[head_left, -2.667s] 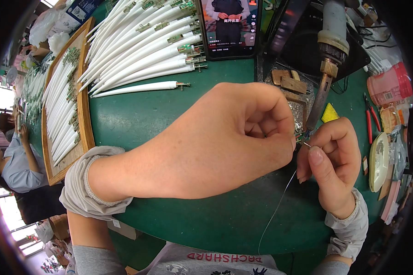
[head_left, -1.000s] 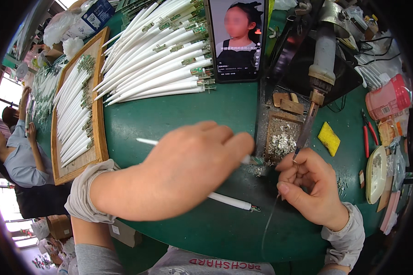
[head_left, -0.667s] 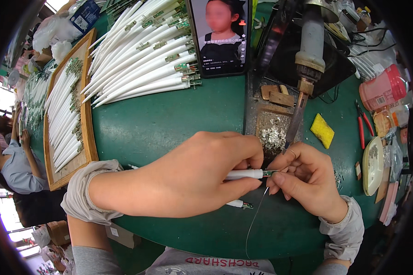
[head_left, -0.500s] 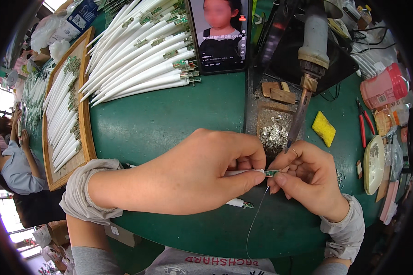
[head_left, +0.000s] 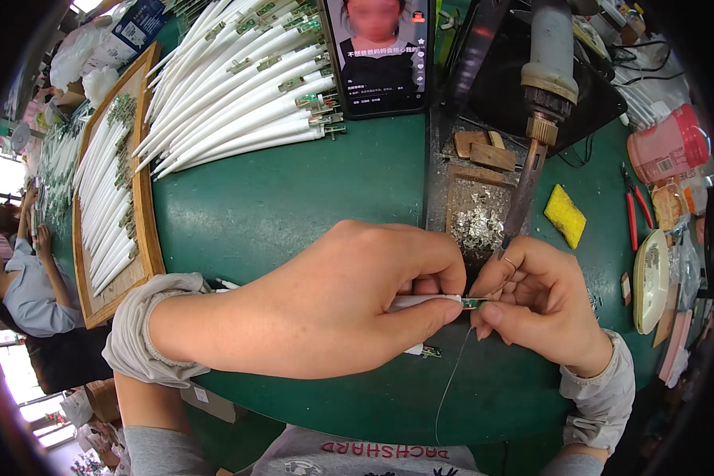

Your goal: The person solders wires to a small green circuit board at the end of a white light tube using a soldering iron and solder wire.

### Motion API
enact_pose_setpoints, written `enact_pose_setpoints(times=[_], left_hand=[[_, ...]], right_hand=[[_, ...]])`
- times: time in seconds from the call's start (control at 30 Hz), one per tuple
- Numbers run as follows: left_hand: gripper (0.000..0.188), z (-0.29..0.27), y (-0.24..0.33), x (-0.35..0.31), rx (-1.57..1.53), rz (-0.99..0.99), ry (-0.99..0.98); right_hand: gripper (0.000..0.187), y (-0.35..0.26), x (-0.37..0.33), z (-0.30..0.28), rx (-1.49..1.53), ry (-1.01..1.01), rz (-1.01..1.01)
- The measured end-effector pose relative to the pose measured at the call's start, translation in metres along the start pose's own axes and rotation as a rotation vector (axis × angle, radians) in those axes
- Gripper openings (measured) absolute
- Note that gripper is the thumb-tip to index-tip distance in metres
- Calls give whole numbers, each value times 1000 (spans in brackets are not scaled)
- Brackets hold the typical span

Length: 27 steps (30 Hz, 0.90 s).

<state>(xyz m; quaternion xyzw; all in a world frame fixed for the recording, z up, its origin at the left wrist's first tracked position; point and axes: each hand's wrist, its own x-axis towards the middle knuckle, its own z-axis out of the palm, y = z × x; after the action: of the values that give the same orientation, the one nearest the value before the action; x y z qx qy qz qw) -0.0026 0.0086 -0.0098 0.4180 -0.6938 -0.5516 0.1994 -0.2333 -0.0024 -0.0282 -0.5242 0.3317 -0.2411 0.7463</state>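
My left hand (head_left: 333, 305) is closed around a slim white stylus-like pen barrel (head_left: 416, 301), thumb and forefinger near its right end. A small green circuit board (head_left: 471, 303) sticks out of that end. My right hand (head_left: 543, 305), a ring on one finger, pinches at the board's tip with thumb and forefinger; what lies between them is too small to make out. A thin wire (head_left: 452, 377) hangs from beneath the right fingers toward the table's near edge. Under my left hand lies another white pen (head_left: 417, 349), its board end showing.
Just above my right hand, a soldering iron (head_left: 541, 127) points down over a tray of solder scraps (head_left: 480, 218). A yellow sponge (head_left: 565, 216), red-handled pliers (head_left: 633, 210) and a dish (head_left: 652, 282) lie right. White pens (head_left: 238, 103), a phone (head_left: 377, 59) and a wooden tray (head_left: 147, 198) stand beyond.
The view has shifted slightly. Both hands keep nearly the same grip at the board end of the pen, and the hanging wire has swung a little.
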Motion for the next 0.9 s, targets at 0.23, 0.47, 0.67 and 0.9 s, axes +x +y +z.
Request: enact_pose_setpoints(times=[0.23,0.47,0.67,0.9], left_hand=[[13,0,0,1,1,-12,2],[12,2,-1,0,21,28,17],[12,2,-1,-1,-3,28,19],[11,2,0,0,-93,-52,-11]], right_hand=[[20,2,1,1,18,18,15],[19,1,0,0,44,5,28],[17,0,0,2,53,24,42],[16,-2,0,1,28,42,40]])
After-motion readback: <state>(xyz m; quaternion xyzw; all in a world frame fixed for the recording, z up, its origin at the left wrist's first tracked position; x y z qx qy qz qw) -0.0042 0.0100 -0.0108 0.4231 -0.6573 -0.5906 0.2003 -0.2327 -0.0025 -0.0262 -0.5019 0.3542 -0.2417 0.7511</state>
